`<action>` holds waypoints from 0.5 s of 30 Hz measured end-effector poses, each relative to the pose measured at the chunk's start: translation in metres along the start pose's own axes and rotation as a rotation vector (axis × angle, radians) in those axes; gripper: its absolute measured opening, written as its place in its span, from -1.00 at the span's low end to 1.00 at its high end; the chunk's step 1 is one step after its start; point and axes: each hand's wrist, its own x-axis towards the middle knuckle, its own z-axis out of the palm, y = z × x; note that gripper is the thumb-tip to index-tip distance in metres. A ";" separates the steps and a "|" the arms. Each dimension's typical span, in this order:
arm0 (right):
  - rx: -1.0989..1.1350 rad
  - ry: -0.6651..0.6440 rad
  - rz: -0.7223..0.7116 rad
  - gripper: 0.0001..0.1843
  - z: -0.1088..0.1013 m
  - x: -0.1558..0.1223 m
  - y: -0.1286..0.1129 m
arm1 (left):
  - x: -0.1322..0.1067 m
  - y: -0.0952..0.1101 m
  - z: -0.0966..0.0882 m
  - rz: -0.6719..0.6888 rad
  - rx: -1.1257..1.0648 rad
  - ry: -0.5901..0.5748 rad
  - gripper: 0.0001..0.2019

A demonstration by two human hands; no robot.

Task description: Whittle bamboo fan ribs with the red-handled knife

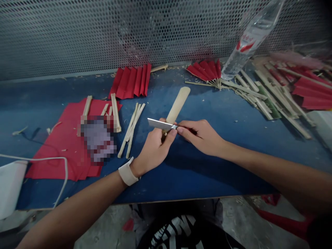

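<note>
1. We see the left hand (pixel 153 148) closed around the lower end of a slat (pixel 178 103), with the thumb up by the blade.
2. The slat is pale flat bamboo with a rounded top. It is held just above the desk (pixel 220 152) at mid-frame and tilts up and away to the right.
3. The right hand (pixel 201 136) pinches a knife (pixel 159 123) at its handle end, fingers pressed together. The blade lies across the slat and points left.
4. The two hands sit just beside each other at the knife. We cannot tell whether they touch.
5. We note a pale band (pixel 127 174) on the left wrist.
6. Thin strips (pixel 131 129) lie on the desk just left of the left hand.
7. Further left we see red sheets (pixel 64 152) lying flat, with a few short sticks (pixel 115 112) on top.
8. Pleated paper (pixel 132 81), also red, lies at the back of the desk near the mesh wall (pixel 103 31).
9. At back right a half-open fan (pixel 207 71) lies beside a clear bottle (pixel 249 38), which is tilted.
10. A heap (pixel 275 93) of sticks and red fans fills the right end of the desk, well apart from the hands.
11. A white cable (pixel 61 173) loops over the left end of the desk.
</note>
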 end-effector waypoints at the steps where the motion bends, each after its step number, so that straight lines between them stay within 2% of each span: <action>1: 0.018 -0.002 0.009 -0.46 -0.001 0.000 -0.001 | 0.000 -0.001 -0.001 -0.002 0.014 0.001 -0.78; 7: 0.031 -0.018 0.042 -0.50 -0.002 0.001 -0.002 | -0.001 -0.002 0.000 -0.081 0.015 -0.007 -0.74; 15: 0.051 -0.037 0.067 -0.50 -0.002 0.002 -0.002 | 0.000 0.000 0.000 -0.005 0.150 0.047 -0.79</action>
